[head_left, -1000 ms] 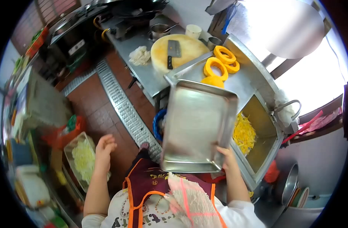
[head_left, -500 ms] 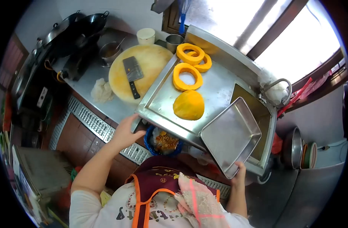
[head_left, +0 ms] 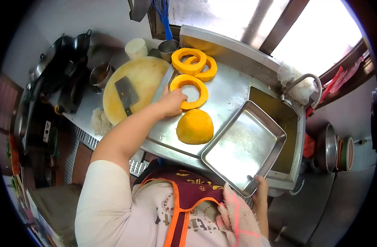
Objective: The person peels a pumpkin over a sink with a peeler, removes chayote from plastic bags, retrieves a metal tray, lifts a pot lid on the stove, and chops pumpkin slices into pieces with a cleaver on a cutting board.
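My left hand (head_left: 172,102) grips the left edge of a thick orange pumpkin ring (head_left: 201,98) that lies on the steel drainboard (head_left: 225,90). Behind it, one pumpkin ring (head_left: 177,65) partly overlaps another pumpkin ring (head_left: 212,73). Nearer to me sits a domed pumpkin end piece (head_left: 195,126). At the right, my right hand (head_left: 260,190) holds the near corner of a rectangular metal tray (head_left: 246,148), tilted over the counter edge and partly over the sink. Nothing lies in the tray except a small dark spot near its near corner.
A cleaver (head_left: 127,92) lies on the round chopping board (head_left: 149,74), its handle partly behind my left arm. The sink (head_left: 285,123) and curved faucet (head_left: 316,88) are to the right. A cloth (head_left: 100,122), a pot (head_left: 101,76) and woks (head_left: 79,45) are leftward.
My left hand has moved from the counter's front edge up to the nearest pumpkin ring and taken hold of it. The tray has shifted slightly and shows more of its inside.
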A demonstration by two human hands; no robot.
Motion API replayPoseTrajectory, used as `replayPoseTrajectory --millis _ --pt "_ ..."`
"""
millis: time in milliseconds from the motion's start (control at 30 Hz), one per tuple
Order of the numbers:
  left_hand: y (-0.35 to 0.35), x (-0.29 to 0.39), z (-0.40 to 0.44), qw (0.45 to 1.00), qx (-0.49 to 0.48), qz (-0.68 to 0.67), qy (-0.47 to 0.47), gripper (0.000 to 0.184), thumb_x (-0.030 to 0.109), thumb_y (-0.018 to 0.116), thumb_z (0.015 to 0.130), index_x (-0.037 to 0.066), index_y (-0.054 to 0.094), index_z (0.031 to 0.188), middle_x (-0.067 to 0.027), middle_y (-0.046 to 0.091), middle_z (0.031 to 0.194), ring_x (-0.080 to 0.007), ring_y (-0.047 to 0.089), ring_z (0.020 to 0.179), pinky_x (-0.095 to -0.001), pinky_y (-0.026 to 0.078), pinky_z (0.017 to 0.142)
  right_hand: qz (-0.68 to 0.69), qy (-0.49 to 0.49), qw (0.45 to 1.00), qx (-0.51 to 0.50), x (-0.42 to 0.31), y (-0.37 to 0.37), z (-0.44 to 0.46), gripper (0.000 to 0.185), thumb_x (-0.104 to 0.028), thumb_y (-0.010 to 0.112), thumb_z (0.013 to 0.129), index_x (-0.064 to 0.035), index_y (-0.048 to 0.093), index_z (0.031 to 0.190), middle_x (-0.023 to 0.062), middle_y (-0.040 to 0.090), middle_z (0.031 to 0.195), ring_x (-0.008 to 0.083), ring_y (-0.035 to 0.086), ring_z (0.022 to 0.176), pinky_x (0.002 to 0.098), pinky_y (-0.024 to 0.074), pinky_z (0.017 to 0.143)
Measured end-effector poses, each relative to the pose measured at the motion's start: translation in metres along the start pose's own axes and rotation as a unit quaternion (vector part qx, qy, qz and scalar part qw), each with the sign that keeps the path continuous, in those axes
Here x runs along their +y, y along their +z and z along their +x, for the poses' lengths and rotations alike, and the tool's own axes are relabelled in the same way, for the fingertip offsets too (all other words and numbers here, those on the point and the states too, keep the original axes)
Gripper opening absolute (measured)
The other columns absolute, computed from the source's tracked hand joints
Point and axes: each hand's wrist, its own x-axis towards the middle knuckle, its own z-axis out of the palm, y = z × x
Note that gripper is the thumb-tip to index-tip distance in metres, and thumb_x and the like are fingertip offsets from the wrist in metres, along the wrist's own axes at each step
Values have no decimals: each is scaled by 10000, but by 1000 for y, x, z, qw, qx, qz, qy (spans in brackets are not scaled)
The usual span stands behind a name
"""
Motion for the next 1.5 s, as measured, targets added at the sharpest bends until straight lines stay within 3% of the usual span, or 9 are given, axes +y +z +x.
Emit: replayPoseTrajectory --millis 67,267,367,500,600,800,1067,1233,1500 --pt "-14 1 5 996 -66 59 25 399 217 686 659 112 588 1031 -89 559 1066 -232 475 1094 -579 126 1038 -5 -21 999 43 9 26 -9 264 -117 552 732 73 532 914 125 578 812 217 589 741 318 481 660" --pt "-28 -34 -1 992 37 59 106 274 274 686 672 105 618 876 -70 614 876 -250 566 912 -554 178 1012 29 -29 995 89 37 63 -18 255 -101 542 766 72 501 950 115 547 821 213 583 706 325 494 632" --pt "-49 -56 -10 997 53 -53 36 297 293 677 677 84 620 880 -96 619 878 -254 565 918 -517 195 1002 17 -36 996 83 49 84 -18 281 -94 545 771 85 492 981 126 546 828 225 593 708 330 500 632" --pt "-76 -88 -35 951 47 -282 -115 358 317 655 713 23 617 912 -106 637 819 -225 603 751 -351 436 755 4 -17 997 69 53 126 -16 295 -102 546 782 72 492 1013 120 540 903 215 543 824 334 443 738" --pt "-78 -122 -64 897 72 -419 -125 316 256 658 720 -4 604 890 -86 613 760 -166 575 662 -281 449 608 -73 -16 995 69 42 157 -20 360 -124 557 778 74 485 1069 133 547 952 219 541 857 328 437 748" --pt "-79 -164 -131 839 100 -509 -163 300 171 655 727 -21 570 941 -63 597 773 -121 547 668 -262 437 598 -233 -101 965 73 63 175 -9 450 -138 577 783 71 443 1159 156 540 1041 234 540 914 342 427 792" --pt "-44 -215 -185 897 56 -404 -169 287 160 651 705 -9 576 924 -96 610 789 -170 567 708 -293 439 650 -209 -125 936 254 65 177 -40 500 -202 600 808 42 412 1201 161 500 1081 222 500 949 335 410 825" --pt "-29 -217 -208 973 117 -183 -84 371 294 661 668 19 587 907 -152 602 840 -298 537 819 -413 343 872 -364 -352 778 373 62 217 -54 373 -91 580 767 13 493 1114 147 518 997 250 483 948 352 405 803" --pt "-1 -200 -213 995 83 -45 24 326 315 649 679 48 566 846 -104 575 801 -281 561 812 -515 254 928 -331 -536 776 33 69 328 -76 156 17 559 739 -5 562 893 148 555 834 286 550 758 339 447 678"
